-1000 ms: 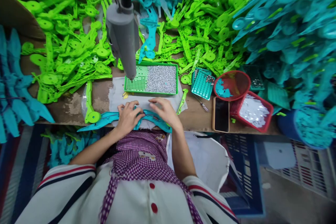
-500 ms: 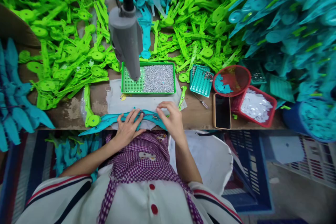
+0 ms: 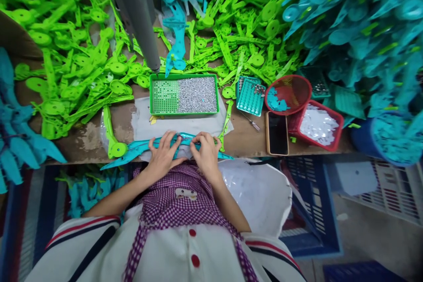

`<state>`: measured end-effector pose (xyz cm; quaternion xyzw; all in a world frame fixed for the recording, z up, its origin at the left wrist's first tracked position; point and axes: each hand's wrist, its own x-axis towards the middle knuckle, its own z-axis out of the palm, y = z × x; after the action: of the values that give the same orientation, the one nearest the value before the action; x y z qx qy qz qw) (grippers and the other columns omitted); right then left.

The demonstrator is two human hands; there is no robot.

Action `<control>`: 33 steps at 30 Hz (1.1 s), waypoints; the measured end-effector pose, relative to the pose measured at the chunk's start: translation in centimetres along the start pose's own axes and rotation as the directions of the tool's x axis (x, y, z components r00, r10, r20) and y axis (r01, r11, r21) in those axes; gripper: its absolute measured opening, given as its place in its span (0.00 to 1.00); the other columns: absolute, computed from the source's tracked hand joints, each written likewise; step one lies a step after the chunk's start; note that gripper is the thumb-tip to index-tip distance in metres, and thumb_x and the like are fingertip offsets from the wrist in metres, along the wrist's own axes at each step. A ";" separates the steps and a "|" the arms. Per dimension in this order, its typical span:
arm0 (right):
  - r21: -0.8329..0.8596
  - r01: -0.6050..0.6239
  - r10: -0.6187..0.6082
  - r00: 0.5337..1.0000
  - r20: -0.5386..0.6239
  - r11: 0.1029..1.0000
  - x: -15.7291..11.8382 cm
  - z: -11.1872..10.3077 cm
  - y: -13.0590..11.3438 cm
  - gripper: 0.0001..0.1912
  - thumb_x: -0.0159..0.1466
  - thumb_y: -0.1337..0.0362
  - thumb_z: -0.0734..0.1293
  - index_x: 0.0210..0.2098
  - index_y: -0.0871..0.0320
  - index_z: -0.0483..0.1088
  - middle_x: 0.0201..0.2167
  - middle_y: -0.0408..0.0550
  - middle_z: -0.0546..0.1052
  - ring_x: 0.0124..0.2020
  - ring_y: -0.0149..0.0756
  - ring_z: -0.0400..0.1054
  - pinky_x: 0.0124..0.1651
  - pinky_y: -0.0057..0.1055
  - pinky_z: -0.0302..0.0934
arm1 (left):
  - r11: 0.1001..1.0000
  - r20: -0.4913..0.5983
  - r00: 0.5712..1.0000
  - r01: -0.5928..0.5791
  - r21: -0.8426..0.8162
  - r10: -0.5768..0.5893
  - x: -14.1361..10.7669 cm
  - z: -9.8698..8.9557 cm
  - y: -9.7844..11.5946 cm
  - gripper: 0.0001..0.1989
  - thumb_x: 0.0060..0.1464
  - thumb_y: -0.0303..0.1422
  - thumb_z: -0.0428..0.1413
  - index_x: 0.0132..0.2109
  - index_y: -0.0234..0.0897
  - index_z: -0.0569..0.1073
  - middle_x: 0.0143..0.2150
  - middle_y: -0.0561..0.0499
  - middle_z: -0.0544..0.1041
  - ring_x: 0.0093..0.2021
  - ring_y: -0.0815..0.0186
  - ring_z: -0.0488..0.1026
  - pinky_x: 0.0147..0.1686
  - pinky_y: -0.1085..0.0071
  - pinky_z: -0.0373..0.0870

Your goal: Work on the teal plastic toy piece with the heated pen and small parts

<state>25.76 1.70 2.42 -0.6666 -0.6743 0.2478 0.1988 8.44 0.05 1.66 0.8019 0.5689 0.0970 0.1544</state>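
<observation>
A long, curved blue plastic piece (image 3: 132,155) with pointed ends lies across the table's front edge. My left hand (image 3: 164,152) grips its middle, fingers over the far side and thumb towards me. Beside it, my right hand (image 3: 206,153) has fingers bent and fingertips pressed to the piece right of centre. Anything small under those fingertips is hidden. Beyond my hands, a green tray (image 3: 161,113) holds many small silvery metal parts in its right half. The grey, pen-shaped body of a hanging tool (image 3: 137,17) points down at the tray's back left corner.
Heaps of green plastic parts (image 3: 62,57) and blue ones (image 3: 360,22) crowd the back and sides. At right are a screwdriver (image 3: 254,124), a phone (image 3: 277,134), a red basket (image 3: 304,88), a red bin (image 3: 337,141) of white pieces and a blue bucket (image 3: 363,141).
My right hand has moved left and closer to my left hand, down onto the blue piece. The hanging tool has shifted up and left. The whole view has moved slightly.
</observation>
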 end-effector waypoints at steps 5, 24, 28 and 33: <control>-0.093 0.186 -0.186 0.983 0.010 0.978 -1.0 0.0 0.7 0.12 0.69 0.62 0.57 0.41 0.55 0.71 0.46 0.52 0.75 0.53 0.41 0.66 0.63 0.45 0.41 | 0.999 -0.027 0.999 0.029 -0.013 -0.029 -0.2 0.0 -0.2 0.25 0.57 0.43 0.58 0.60 0.44 0.70 0.65 0.34 0.64 0.65 0.45 0.59 0.59 0.43 0.47; -0.309 0.413 -0.363 0.908 0.208 0.857 -1.4 -0.6 1.7 0.18 0.70 0.62 0.57 0.57 0.49 0.68 0.54 0.54 0.75 0.58 0.46 0.63 0.63 0.56 0.37 | 0.998 -0.027 0.998 0.057 0.008 -0.057 -0.5 0.5 0.0 0.26 0.58 0.46 0.56 0.61 0.47 0.69 0.65 0.35 0.64 0.67 0.44 0.56 0.61 0.40 0.44; -0.304 0.382 -0.334 0.921 0.200 0.873 -1.0 -0.7 1.4 0.18 0.71 0.61 0.56 0.56 0.51 0.68 0.53 0.54 0.76 0.56 0.46 0.65 0.63 0.56 0.38 | 0.997 -0.051 0.997 0.056 0.049 -0.054 -0.8 1.0 0.6 0.26 0.60 0.45 0.54 0.63 0.43 0.68 0.64 0.35 0.66 0.66 0.45 0.59 0.62 0.41 0.41; -0.276 0.387 -0.343 0.919 0.194 0.880 -1.6 -0.7 1.8 0.20 0.70 0.62 0.56 0.60 0.51 0.65 0.55 0.55 0.74 0.59 0.45 0.64 0.64 0.53 0.38 | 0.998 -0.014 0.999 0.038 0.059 -0.037 -0.9 1.2 1.6 0.27 0.64 0.39 0.48 0.68 0.39 0.59 0.61 0.36 0.70 0.63 0.48 0.64 0.62 0.44 0.43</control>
<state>27.67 0.11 2.04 -0.5311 -0.8305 0.1433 0.0877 9.98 -1.44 1.17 0.7946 0.5875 0.0823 0.1289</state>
